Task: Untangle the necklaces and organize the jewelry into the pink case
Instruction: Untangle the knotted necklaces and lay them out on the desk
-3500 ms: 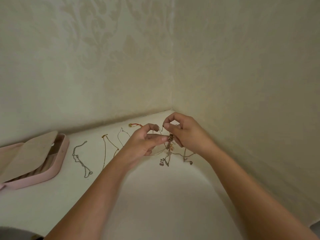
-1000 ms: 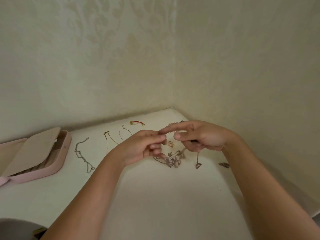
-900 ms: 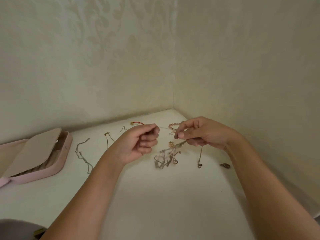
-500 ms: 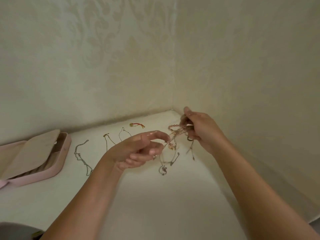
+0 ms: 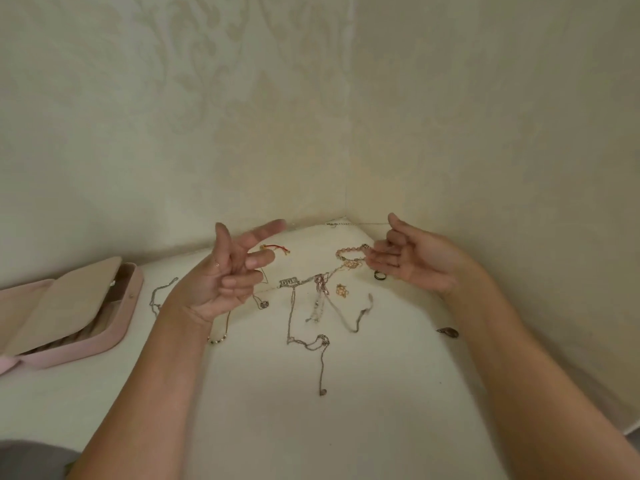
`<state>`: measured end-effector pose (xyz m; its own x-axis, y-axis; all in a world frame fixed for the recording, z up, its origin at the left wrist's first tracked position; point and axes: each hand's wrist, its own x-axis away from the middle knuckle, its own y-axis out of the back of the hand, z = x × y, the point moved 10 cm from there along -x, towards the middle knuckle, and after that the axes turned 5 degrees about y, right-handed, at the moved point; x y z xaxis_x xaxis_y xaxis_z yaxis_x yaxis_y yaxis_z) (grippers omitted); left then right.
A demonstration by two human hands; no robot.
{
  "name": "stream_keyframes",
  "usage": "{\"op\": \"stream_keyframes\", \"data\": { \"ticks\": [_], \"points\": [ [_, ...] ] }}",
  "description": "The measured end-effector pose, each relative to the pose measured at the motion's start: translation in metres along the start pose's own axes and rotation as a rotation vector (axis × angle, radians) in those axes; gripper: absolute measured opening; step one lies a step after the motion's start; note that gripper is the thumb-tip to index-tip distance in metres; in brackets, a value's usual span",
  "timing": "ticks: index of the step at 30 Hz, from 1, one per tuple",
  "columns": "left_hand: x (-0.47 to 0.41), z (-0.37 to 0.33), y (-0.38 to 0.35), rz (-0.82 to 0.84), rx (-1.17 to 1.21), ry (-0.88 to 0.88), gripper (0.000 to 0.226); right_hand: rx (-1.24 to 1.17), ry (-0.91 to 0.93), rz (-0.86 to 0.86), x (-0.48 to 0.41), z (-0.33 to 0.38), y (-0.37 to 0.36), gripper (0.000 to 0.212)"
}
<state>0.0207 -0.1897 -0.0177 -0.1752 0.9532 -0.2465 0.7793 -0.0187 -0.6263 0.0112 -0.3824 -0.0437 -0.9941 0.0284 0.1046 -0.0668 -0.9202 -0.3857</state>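
- While both hands were raised above the white worktop [image 5: 346, 427], nothing was seen gripped in either of them.
- The left hand [image 5: 221, 282] was held palm-up to the left of the tangled chains [image 5: 320, 289]; its fingers [image 5: 266, 228] were spread loosely, the index stretched out and the others half curled, with nothing between them.
- The right hand [image 5: 412, 261] was held to the right of the tangled chains, its fingers [image 5: 379, 258] loosely apart and empty, their tips just beside a pink beaded bracelet [image 5: 349, 251].
- The tangled chains were laid out on the worktop between the two hands, with silver strands trailing toward the viewer and a small plate-shaped pendant [image 5: 289, 282] at their left end.
- A small gold charm [image 5: 341, 290] was seen just right of the tangle, and a dark ring [image 5: 379, 275] lay further right, below the right fingers.
- A red cord piece [image 5: 277, 248] was seen behind the tangle, near the wall.
- A fine silver chain [image 5: 341, 223] was laid along the corner of the walls, behind the tangle.
- A separate silver chain [image 5: 159, 296] lay left of the left wrist.
- A beaded strand [image 5: 218, 338] showed just beside the left wrist.
- The pink case [image 5: 117, 327] was set well to the left of the tangle, open, with its beige lid panel [image 5: 65, 303] tilted up.
- A small dark object [image 5: 447, 332] lay right of the tangle, by the right forearm; what it was could not be told.
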Motion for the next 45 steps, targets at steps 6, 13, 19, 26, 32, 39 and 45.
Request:
{"op": "stream_keyframes", "data": {
  "ticks": [6,13,19,26,32,39,45],
  "points": [
    [0.001,0.012,-0.002,0.092,0.083,0.06,0.087,0.078,-0.036,0.041,0.006,-0.004,-0.018,0.057],
    [0.01,0.01,0.017,-0.066,0.037,0.124,0.045,0.426,-0.139,0.109,0.015,-0.007,-0.001,0.039],
    [0.014,0.019,0.072,-0.661,-0.076,0.137,0.054,0.254,-0.118,0.148,0.012,-0.01,-0.001,0.016],
    [0.012,0.022,0.093,-0.987,-0.315,0.286,0.046,0.49,0.021,-0.015,-0.018,-0.03,-0.005,0.025],
    [0.003,-0.026,0.096,-1.285,-0.898,0.211,0.039,0.557,0.174,-0.061,-0.034,-0.018,-0.01,0.026],
    [-0.023,-0.007,0.036,-1.12,-1.644,0.213,0.022,1.328,0.168,0.034,-0.003,-0.006,-0.026,0.014],
    [-0.03,0.063,0.024,-0.783,-1.519,0.412,0.016,1.448,-0.163,0.248,0.015,-0.045,-0.031,0.031]
  ]
}}
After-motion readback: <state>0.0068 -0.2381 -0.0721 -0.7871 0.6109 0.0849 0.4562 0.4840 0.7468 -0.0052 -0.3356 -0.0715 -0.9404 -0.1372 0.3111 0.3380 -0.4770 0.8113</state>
